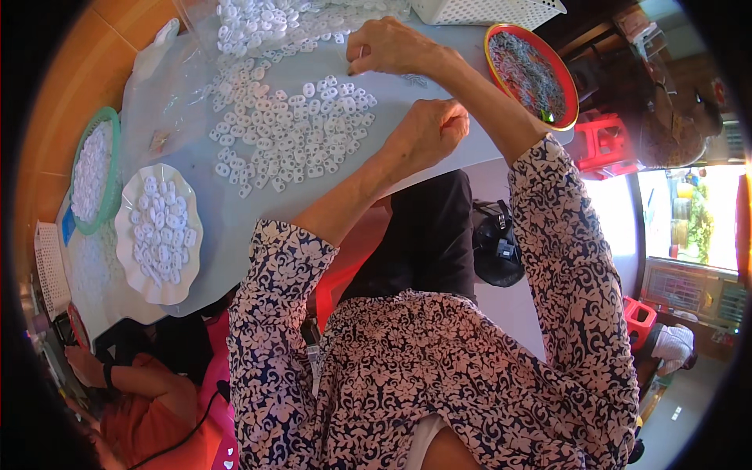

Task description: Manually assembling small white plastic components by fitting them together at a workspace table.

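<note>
On my feed I have room to pass between the left hand (429, 135) and the right hand (392, 47) beyond it. Left of both, white pieces (301, 129) block a low sweep; rightward, the right forearm (489, 102) and a red-rimmed tray (569, 84) bar the way.

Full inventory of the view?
White pieces: many, white, on table
Table: one, pale grey, beneath them
Scalloped dish: one, white, left
Green basket: one, green, far left
Perforated baskets: two, white, top, far left
Round tray: one, red, yellow-rimmed, upper right
Plastic sheet: one, clear, upper left
Stools: at least two, red, right
Co-worker: at least one, orange clothing, lower left
Black item: one, black, floor
Sleeves: two, floral, either side
Trousers: one pair, black, centre
Left hand: one, bare, near table edge
Right hand: one, bare, top centre
</note>
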`<state>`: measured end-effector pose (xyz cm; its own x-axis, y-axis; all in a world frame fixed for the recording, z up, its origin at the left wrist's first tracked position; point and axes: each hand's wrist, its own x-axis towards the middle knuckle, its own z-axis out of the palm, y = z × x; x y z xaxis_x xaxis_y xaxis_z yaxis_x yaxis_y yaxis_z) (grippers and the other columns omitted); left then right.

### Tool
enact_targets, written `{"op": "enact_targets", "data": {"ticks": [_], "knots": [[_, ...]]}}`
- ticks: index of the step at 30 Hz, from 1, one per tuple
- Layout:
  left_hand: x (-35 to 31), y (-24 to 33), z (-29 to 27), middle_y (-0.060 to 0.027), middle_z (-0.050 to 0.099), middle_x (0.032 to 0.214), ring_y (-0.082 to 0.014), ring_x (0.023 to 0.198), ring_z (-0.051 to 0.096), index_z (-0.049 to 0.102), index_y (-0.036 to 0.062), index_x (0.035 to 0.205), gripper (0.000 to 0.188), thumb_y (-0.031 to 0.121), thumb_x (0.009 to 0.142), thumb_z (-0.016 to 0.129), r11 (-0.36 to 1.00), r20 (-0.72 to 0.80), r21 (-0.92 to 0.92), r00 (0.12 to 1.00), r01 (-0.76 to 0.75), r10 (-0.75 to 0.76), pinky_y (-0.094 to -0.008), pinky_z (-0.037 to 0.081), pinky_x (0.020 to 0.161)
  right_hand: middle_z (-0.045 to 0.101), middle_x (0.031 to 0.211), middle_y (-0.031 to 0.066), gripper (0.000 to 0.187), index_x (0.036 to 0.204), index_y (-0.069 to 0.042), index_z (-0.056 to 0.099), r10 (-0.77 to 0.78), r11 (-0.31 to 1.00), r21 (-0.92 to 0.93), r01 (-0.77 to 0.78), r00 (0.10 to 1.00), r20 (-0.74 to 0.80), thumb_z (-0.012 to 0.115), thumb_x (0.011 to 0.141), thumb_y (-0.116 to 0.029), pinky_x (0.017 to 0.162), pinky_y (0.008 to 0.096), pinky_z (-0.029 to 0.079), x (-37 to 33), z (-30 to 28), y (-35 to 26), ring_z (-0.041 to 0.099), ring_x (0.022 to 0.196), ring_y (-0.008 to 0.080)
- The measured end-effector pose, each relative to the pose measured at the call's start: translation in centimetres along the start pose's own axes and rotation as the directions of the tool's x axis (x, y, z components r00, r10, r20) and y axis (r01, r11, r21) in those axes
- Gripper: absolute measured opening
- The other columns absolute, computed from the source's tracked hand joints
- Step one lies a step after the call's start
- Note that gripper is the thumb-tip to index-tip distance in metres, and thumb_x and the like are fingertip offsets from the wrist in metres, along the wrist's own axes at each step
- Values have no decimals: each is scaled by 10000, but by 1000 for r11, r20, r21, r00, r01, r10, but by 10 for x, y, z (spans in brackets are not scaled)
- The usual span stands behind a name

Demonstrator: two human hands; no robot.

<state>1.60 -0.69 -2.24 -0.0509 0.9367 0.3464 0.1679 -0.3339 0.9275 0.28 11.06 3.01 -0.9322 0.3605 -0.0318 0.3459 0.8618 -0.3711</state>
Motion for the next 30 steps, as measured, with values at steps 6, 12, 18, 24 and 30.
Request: {"op": "enact_targets", "data": {"ticks": [6,12,18,24,30], "knots": [[2,6,-1,-77,531,598,-105,571,465,542,-33,806,99,65,800,526,993,35,76,995,86,-88,-307,402,529,676,815,106,199,862,-51,675,-66,996,50,71,994,-86,669,748,-214,735,359,501,4,6,-6,641,777,251],[4,-7,7,-237,559,644,-311,578,562,551,-47,809,119,44,780,479,999,15,36,1000,19,-19,-396,426,559,659,817,102,198,877,-41,646,-203,977,64,202,979,15,693,716,-146,710,355,496,13,14,-17,628,770,248],[5,-18,8,-46,541,698,-105,714,491,526,-29,830,143,-63,728,433,1000,36,-13,999,-22,23,-295,432,621,631,760,104,174,810,-23,618,-97,995,50,92,988,116,703,687,-111,659,366,475,20,16,-23,605,716,251],[5,-18,5,-28,524,652,-99,667,489,525,-21,777,67,-30,755,462,997,22,-33,997,-68,69,-280,418,586,644,737,90,123,803,-34,642,-187,978,90,189,982,-36,663,699,-97,648,342,483,11,22,-19,615,700,235],[2,0,-1,-138,550,609,-156,574,522,576,-35,793,154,107,809,517,997,-14,4,996,83,-83,-328,440,557,671,711,46,165,859,-74,724,34,912,406,62,974,-226,671,746,-183,620,253,496,-30,-6,14,604,633,99]]}}
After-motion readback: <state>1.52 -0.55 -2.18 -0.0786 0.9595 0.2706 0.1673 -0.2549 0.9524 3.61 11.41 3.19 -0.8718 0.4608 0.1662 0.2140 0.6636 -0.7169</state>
